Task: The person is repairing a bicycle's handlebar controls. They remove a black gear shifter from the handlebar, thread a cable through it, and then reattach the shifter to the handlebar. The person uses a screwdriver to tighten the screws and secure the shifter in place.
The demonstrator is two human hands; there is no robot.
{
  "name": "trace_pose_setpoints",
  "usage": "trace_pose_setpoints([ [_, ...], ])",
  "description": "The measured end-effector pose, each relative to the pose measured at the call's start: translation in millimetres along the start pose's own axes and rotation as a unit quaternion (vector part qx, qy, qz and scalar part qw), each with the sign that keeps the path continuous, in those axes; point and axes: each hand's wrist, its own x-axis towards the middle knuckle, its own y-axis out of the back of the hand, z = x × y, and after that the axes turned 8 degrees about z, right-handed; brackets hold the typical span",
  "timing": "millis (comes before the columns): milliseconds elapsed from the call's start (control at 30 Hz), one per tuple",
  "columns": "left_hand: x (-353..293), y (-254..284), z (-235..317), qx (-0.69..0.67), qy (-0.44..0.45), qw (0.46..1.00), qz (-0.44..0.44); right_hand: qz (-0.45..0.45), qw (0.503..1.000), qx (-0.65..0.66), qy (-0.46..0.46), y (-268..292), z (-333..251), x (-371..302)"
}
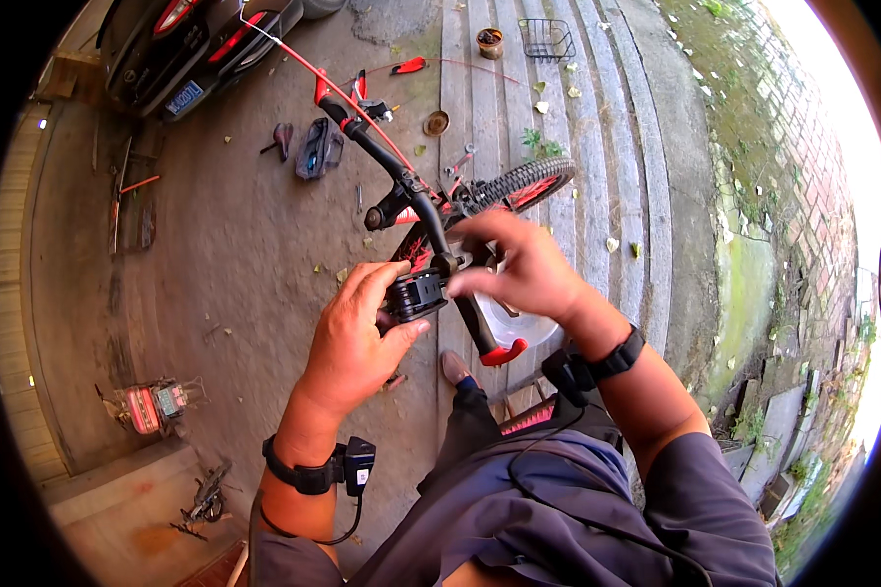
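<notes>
Head view, sole entry.

Item: black part [417, 295], blocky, kind uncertain; located just beside the handlebar [423, 207] of a black-and-red bicycle, its lower side between the fingers and thumb of the left hand [350, 333]. Left hand: clamped on that part.

Item: right hand [527, 269], thumb and fingers apart, curved over the bar's near half; slightly blurred.

Step, as judged: positioning or working the part at the bar. Next move, as judged, calls for a steady left hold and a precise right-hand pinch, part kept square to the bar.

Surroundings: knobbly tyre [521, 184] behind the right hand; white basin [533, 329], partly covered, below it; dark bag [313, 152], saddle [283, 139] and spanner [359, 200] on the ground.

Obscured: right fingertips — contact with bar or part cannot be told; the part's underside — behind the left fingers; much of the frame — under hands and bar; car [206, 68] cut off by the fisheye rim.
</notes>
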Motion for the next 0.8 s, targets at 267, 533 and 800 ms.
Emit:
trace_pose_setpoints([
  [267, 3, -2, -2, -0.016, -0.014, 1.000, -0.006, -0.066, 0.893, 0.175, -0.408, 5, 51, -51],
  [533, -1, -4, 5, -0.034, 0.018, 0.999, -0.010, -0.084, 0.829, 0.332, -0.443, -19, 81, -59],
  [800, -3, -3, 6, -0.024, -0.026, 0.999, -0.033, -0.088, 0.829, 0.331, -0.442, -17, 72, -57],
])
